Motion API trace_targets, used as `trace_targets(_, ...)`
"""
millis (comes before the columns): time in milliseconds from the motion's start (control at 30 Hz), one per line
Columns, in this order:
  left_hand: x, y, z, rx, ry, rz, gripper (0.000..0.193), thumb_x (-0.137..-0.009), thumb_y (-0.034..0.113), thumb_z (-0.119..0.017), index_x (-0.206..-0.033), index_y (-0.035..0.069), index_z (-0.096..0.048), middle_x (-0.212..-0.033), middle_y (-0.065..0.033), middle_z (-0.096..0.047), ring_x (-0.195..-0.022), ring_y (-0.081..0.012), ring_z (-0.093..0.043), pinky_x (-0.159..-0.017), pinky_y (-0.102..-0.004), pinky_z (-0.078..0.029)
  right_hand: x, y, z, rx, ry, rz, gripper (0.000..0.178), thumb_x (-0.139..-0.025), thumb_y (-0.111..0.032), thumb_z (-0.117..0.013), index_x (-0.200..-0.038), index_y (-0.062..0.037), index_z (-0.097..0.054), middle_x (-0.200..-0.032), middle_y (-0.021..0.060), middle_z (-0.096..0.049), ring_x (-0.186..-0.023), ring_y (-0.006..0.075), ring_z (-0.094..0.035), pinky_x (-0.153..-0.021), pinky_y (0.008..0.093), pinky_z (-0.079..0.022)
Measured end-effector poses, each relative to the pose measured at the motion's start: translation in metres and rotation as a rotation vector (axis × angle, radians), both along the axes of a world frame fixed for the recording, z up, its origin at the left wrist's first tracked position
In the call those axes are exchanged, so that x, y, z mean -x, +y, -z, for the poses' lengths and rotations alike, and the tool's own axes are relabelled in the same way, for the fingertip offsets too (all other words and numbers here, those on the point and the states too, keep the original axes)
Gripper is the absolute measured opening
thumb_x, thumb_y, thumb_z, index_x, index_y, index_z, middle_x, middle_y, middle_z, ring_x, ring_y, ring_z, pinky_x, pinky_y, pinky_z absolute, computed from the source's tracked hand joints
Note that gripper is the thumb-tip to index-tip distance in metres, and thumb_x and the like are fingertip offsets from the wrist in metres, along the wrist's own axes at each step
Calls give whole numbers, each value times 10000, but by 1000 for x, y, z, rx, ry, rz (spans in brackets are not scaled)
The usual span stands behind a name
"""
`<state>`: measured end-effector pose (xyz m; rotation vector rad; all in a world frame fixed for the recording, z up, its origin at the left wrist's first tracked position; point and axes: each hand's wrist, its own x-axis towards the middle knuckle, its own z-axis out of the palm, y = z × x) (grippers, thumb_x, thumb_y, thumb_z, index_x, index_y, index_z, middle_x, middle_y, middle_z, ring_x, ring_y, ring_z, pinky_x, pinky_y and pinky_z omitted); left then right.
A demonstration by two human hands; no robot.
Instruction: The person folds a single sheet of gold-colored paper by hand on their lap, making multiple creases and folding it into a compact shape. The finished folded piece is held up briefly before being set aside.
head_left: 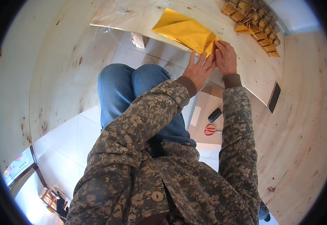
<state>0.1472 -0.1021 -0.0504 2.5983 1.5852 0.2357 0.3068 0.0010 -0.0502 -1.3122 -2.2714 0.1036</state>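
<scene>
A shiny gold paper sheet (pixel 188 30) lies on the light wooden tabletop (pixel 148 18), its near right corner bent up in a crease. My left hand (pixel 198 71) reaches the near edge of this sheet with fingers outstretched and apart, the fingertips touching it. At the right end, my right hand (pixel 227 58) has its fingers curled and pressed together around the sheet's corner. Part of that corner is hidden behind the fingers.
Folded gold paper pieces (pixel 259 28) stand in rows at the far right of the tabletop. Below, red-handled scissors (pixel 210 130) and a small black object (pixel 215 115) rest on a cardboard box (pixel 203 133). Wooden panels (pixel 302 112) rise on both sides.
</scene>
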Motion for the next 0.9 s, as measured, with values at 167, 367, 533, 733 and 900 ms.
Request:
trace_targets(167,2,-2,7,-23,-279,-28,722,-877,100,-563,-1543,30,-292,-1586,-192,-329,-1501,-333,-258,-1210,-569,-113,4,-3,6,36,20,46,321,-946,-167,-588,-1237,-69,-677,-1251,118,-647,-1143,328,-591,-1004,436,-455)
trace_targets(367,1,-4,6,64,-452,-63,759,-868,99,-549,-1552,1,-233,-1556,-244,-349,-1488,-354,-280,-1215,-543,-120,6,-12,13,-48,-143,90,384,-965,-198,-567,-1336,-107,-611,-1360,75,-588,-1242,281,-526,-1093,416,-374)
trace_targets(533,-5,-5,9,-61,-238,-95,765,-878,104,-533,-1564,-6,-214,-1575,-225,-336,-1502,-330,-260,-1210,-559,-118,7,-14,13,-37,-162,105,382,-975,-210,-558,-1342,-116,-606,-1370,65,-583,-1260,269,-516,-1115,416,-349)
trace_targets(733,17,-3,15,-88,-140,-130,736,-908,138,-556,-1566,5,-253,-1601,-188,-320,-1518,-300,-225,-1219,-541,-120,6,-14,12,-51,-203,109,394,-987,-193,-524,-1369,-125,-592,-1382,75,-584,-1273,268,-524,-1104,415,-368)
trace_targets(900,36,0,13,-73,-203,-170,739,-881,97,-527,-1559,-11,-252,-1598,-172,-342,-1509,-276,-264,-1209,-566,-137,5,-13,14,-51,-189,104,376,-989,-221,-537,-1346,-121,-598,-1376,65,-578,-1270,265,-508,-1112,415,-342)
